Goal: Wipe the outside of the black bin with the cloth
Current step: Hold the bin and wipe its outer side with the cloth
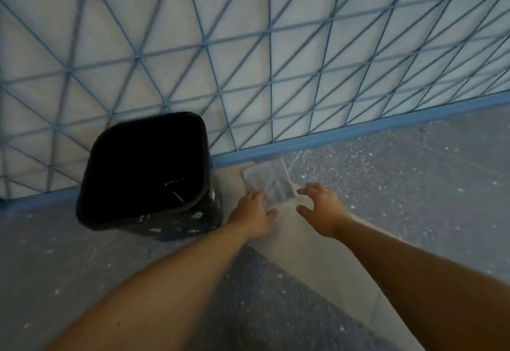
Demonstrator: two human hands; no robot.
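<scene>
The black bin stands on the floor against the wall at the left, open at the top, with pale spots on its lower outside. A pale folded cloth lies flat on the floor just right of the bin, near the blue skirting. My left hand reaches to the cloth's near left edge, fingertips at or on it. My right hand hovers at the cloth's near right corner with fingers spread and slightly bent. Neither hand holds anything.
A white wall with a blue lattice of lines rises behind, ending in a blue skirting. The floor is speckled grey-blue with a lighter strip running under my hands.
</scene>
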